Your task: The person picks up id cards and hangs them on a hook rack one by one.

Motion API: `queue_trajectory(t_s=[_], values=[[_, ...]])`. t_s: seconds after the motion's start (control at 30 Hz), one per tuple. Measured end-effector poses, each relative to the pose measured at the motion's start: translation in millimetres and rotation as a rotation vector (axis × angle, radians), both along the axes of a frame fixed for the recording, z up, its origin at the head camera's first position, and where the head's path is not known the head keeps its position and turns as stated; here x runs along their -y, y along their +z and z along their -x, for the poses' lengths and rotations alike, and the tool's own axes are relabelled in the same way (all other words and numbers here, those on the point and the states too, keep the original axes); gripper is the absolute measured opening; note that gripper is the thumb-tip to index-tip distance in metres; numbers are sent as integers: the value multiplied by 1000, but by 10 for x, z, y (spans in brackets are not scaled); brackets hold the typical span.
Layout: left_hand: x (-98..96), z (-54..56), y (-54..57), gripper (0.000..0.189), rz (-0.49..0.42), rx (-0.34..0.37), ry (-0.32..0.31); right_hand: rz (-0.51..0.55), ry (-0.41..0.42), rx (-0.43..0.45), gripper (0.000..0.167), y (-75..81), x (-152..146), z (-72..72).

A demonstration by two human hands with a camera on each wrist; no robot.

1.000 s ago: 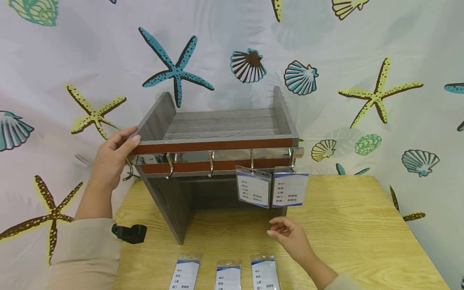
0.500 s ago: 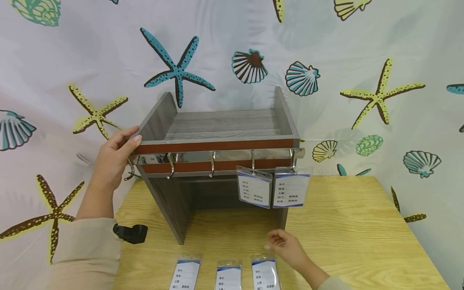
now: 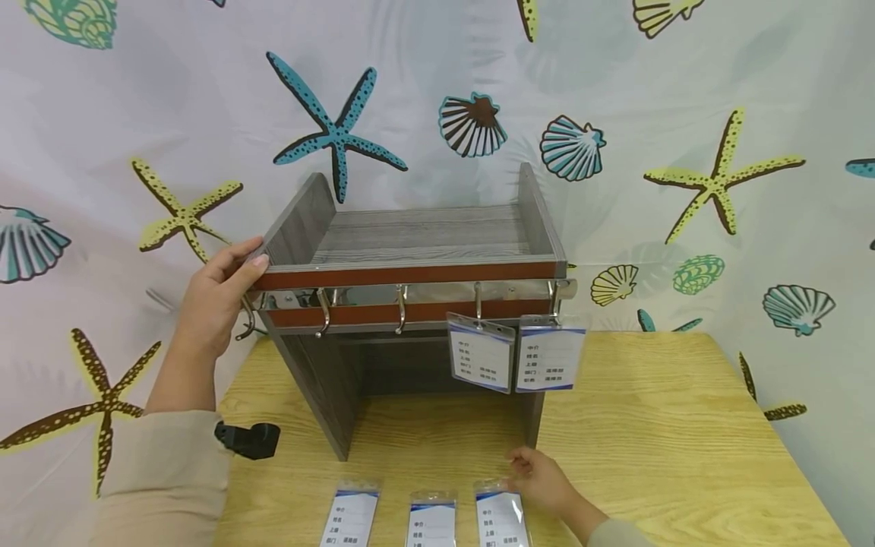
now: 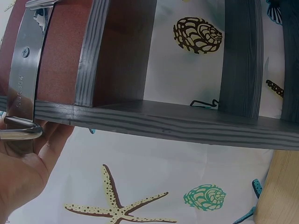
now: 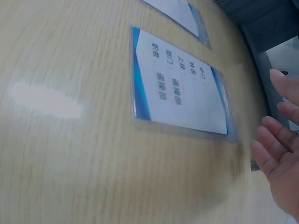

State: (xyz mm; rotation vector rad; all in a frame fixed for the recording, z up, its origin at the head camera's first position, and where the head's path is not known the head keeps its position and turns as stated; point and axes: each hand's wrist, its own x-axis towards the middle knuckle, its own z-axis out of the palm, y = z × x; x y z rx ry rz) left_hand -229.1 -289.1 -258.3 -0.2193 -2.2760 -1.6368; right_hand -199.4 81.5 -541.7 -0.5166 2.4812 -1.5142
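Note:
My left hand (image 3: pixel 215 296) grips the upper left corner of a grey wooden shelf (image 3: pixel 417 228), thumb at the front edge; part of it shows behind a hook in the left wrist view. A metal rail (image 3: pixel 437 292) with several hooks runs across the shelf's front. Two clear badge holders (image 3: pixel 481 354) hang from its two rightmost hooks. My right hand (image 3: pixel 543 482) is low over the table by the top end of the rightmost lying badge holder (image 3: pixel 501 520). In the right wrist view its fingers (image 5: pixel 266 156) are loosely bent, apart from that badge holder (image 5: pixel 182 88), with nothing held.
Two more badge holders, a middle one (image 3: pixel 432 523) and a left one (image 3: pixel 350 516), lie in a row on the wooden table (image 3: pixel 670 433). A patterned curtain (image 3: pixel 410 76) hangs close behind the shelf. A black device (image 3: pixel 249 441) sits at the left wrist.
My right hand has moved down from below the hanging badge holders to the rightmost badge holder on the table. The left hand keeps its place on the shelf.

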Motion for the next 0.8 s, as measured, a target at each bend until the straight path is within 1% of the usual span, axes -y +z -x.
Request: queue_trajectory(t_s=[0.17,0.3,0.47,0.5,0.63,0.8], values=[[0,-4,6,52,15,-7,2,-47,12,-5,48,-58,4,4],[3,-11,5,51,-1,-6,-10,-59,30,-10,52,-97,11,16],[4,-13,-2,51,18,-2,-4,-68,51,-58,56,-144,22,18],[4,-11,-3,51,34,-1,3,-77,54,-66,56,-152,24,20],[4,-6,-7,51,47,3,10,-122,57,-80,55,-175,32,33],[12,-9,-4,51,56,7,18,-211,71,-138,56,-201,43,53]])
